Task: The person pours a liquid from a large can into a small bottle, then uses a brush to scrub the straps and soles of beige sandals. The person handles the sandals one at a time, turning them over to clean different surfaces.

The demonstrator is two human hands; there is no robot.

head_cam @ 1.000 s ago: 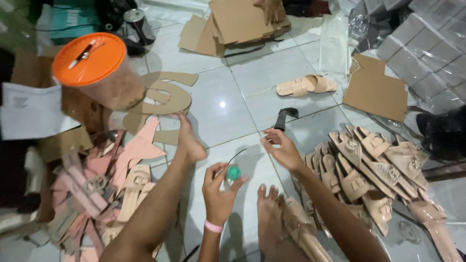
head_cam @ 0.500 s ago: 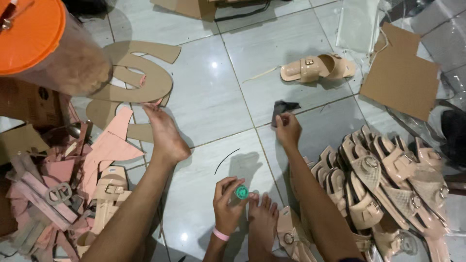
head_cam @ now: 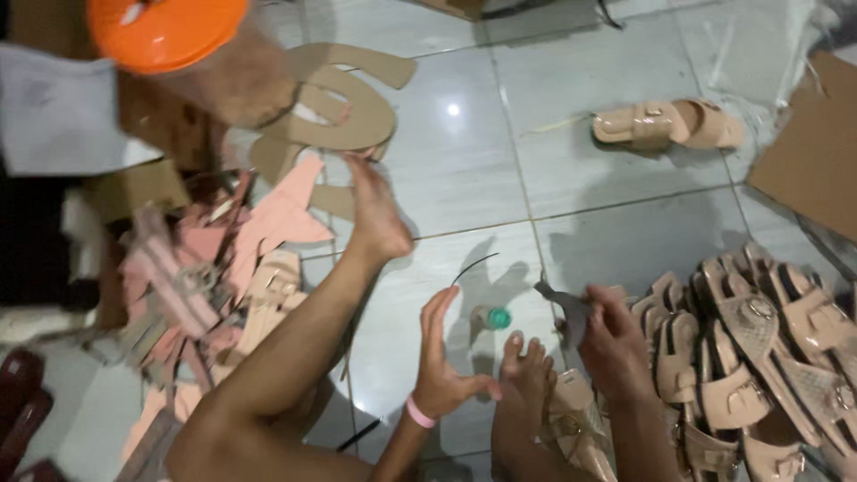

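You are sitting on the grey floor tiles (head_cam: 625, 232) with both bare feet out in front of you. Your left hand (head_cam: 444, 353) is hanging released, fingers spread and palm turned toward the small green-capped bottle (head_cam: 492, 317), which is lying on the tile just beside it, not touched. Your right hand (head_cam: 614, 344), on the far side of that bottle, is clenching a dark strap piece (head_cam: 564, 308) that is sticking up from its grip. A heap of beige sandals (head_cam: 759, 357) is lying right of the bottle; a lone sandal (head_cam: 668, 125) is resting well beyond it.
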